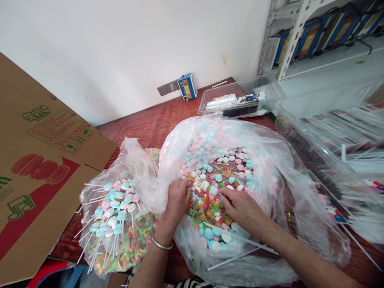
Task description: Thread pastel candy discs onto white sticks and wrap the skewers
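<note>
My left hand (pixel 177 198) is at the left side of a candy pile, fingers curled, what they hold hidden. Across from it, my right hand (pixel 240 205) reaches in with thumb and fingers pressed together; anything in the pinch is too small to make out. Between them lie small coloured gummy rings (pixel 202 211), with pastel marshmallow drops (pixel 215 232) in front and behind. All sit in a large clear plastic bag (pixel 267 160) with its mouth spread open. White sticks (pixel 240 236) lie across its near edge, under my right forearm.
At left, finished marshmallow lollipops (pixel 115 204) rest on a bag of gummy rings (pixel 139 236). A cardboard box (pixel 39 160) stands beyond them. Clear plastic bins (pixel 207 98) and a stick-filled bin (pixel 345 160) line the right. A blue device (pixel 188 87) stands by the wall.
</note>
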The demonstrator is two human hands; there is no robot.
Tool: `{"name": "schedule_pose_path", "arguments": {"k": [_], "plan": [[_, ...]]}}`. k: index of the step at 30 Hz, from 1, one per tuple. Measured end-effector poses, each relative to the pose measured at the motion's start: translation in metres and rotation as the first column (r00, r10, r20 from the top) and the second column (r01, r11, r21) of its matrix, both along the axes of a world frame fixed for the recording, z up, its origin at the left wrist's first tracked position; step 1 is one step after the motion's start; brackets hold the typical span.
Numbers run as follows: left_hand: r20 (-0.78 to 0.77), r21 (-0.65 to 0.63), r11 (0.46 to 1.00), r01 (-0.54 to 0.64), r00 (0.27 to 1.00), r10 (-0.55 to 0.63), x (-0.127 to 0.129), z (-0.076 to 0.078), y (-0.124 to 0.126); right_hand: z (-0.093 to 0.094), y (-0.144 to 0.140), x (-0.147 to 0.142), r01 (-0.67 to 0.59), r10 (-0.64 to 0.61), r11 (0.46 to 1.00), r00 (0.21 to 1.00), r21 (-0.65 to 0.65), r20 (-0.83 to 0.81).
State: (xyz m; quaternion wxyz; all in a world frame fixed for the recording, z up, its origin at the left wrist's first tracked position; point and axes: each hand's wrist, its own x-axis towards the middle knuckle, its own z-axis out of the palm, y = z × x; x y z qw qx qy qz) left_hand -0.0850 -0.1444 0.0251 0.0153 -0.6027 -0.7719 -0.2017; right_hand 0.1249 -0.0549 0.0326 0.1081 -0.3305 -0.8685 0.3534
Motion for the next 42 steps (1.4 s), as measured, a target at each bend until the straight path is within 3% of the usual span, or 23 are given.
{"name": "schedule_pose_path", "arguments": {"k": [4, 6, 11, 15, 21, 26, 30, 34, 42], "plan": [[0.217, 0.087, 0.994, -0.063, 0.975, 0.043, 0.002, 0.002, -0.001, 0.0, -0.006, -0.002, -0.02, 0.018, 0.999, 0.996, 0.028, 0.083], [0.245, 0.084, 0.995, -0.045, 0.969, 0.024, 0.002, 0.004, -0.001, 0.0, -0.007, -0.002, -0.019, 0.013, 0.999, 0.992, 0.049, 0.125], [0.079, -0.003, 1.0, 0.017, 0.997, -0.017, -0.005, -0.002, -0.002, -0.003, -0.006, -0.002, -0.026, 0.008, 0.995, 0.983, 0.095, 0.185], [-0.023, -0.044, 0.999, -0.002, 1.0, 0.001, -0.005, -0.008, 0.001, -0.006, -0.008, -0.002, -0.049, 0.014, 0.987, 0.974, 0.15, 0.225], [-0.012, -0.059, 0.998, 0.011, 1.0, -0.012, 0.003, 0.002, 0.0, -0.006, -0.011, -0.001, -0.052, 0.005, 0.977, 0.975, 0.206, 0.221], [-0.056, -0.086, 0.995, -0.043, 0.998, 0.039, 0.012, 0.001, -0.003, -0.005, -0.011, -0.002, -0.049, -0.006, 0.969, 0.975, 0.241, 0.221], [0.146, -0.005, 0.995, -0.095, 0.985, 0.095, 0.017, -0.001, -0.006, -0.004, -0.012, -0.001, -0.055, -0.002, 0.968, 0.975, 0.247, 0.223], [0.417, -0.009, 0.985, -0.172, 0.895, 0.16, 0.019, -0.001, -0.009, -0.003, -0.012, 0.0, -0.056, -0.003, 0.967, 0.973, 0.248, 0.229], [0.578, -0.03, 0.985, -0.171, 0.801, 0.157, 0.015, -0.006, -0.005, -0.003, -0.01, -0.002, -0.073, 0.018, 0.969, 0.974, 0.236, 0.225]]}}
